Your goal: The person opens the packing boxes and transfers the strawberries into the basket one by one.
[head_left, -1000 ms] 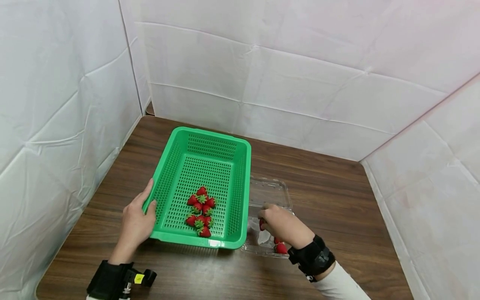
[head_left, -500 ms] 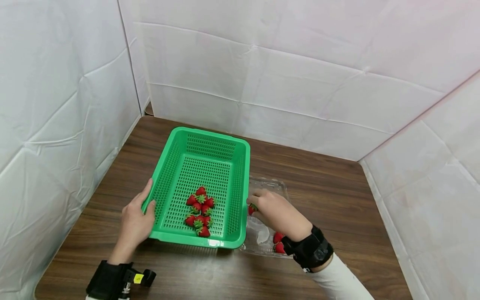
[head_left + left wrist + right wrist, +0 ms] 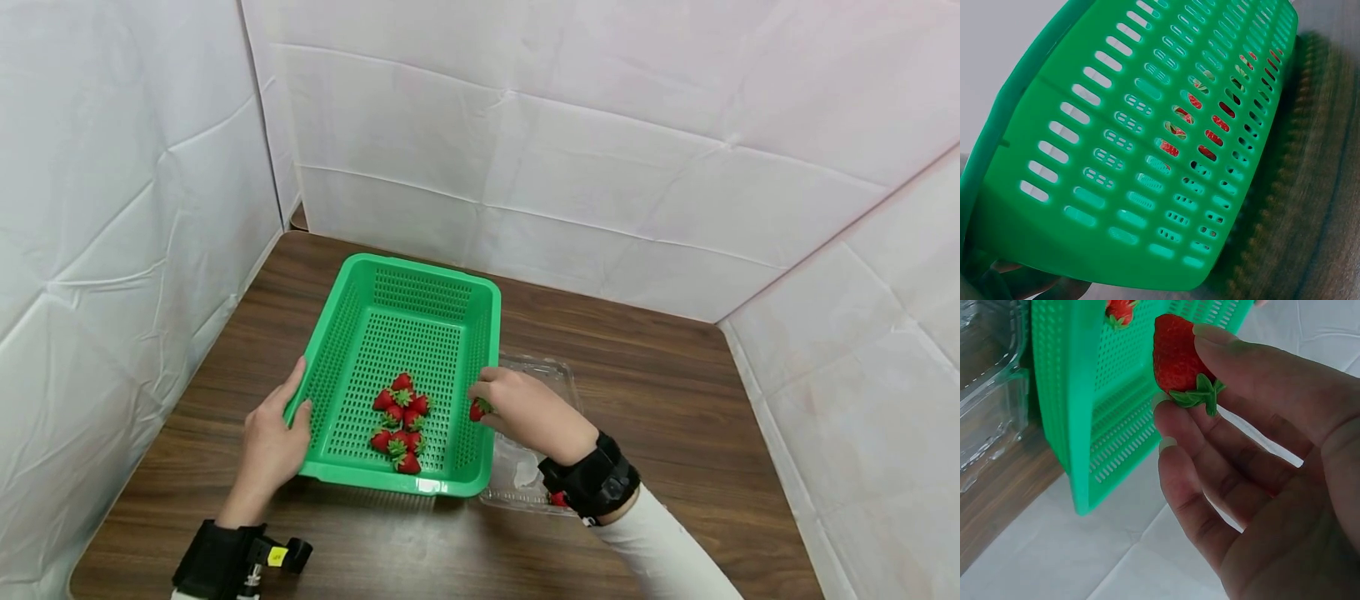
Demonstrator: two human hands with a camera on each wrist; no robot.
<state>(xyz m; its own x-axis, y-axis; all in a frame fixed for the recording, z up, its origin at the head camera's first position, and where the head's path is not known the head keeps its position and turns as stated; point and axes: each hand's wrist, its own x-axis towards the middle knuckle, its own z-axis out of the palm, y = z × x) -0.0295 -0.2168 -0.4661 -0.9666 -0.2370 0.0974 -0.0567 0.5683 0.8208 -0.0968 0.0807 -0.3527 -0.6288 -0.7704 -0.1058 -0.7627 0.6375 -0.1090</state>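
Note:
My right hand [image 3: 534, 412] pinches a strawberry [image 3: 1179, 356] between thumb and fingers, over the right rim of a green perforated basket [image 3: 491, 350]. The berry's green leaves point toward the palm in the right wrist view. My left hand [image 3: 273, 437] grips the basket's left rim, thumb on the inner side; its fingers are mostly hidden beneath in the left wrist view. Several strawberries [image 3: 401, 421] lie clustered on the near half of the basket floor. Red patches of them show through the slots of the basket wall [image 3: 1116, 125].
A clear plastic clamshell box [image 3: 517, 497] lies open at the basket's right, partly covered by my right arm. A red strawberry [image 3: 558, 498] shows in its near corner. White sheeting [image 3: 600, 167] walls the wooden table [image 3: 637, 375] at back and sides.
My right hand has lifted the strawberry out of the clear box and carried it left and up to the basket's right rim. The left hand and basket have stayed in place.

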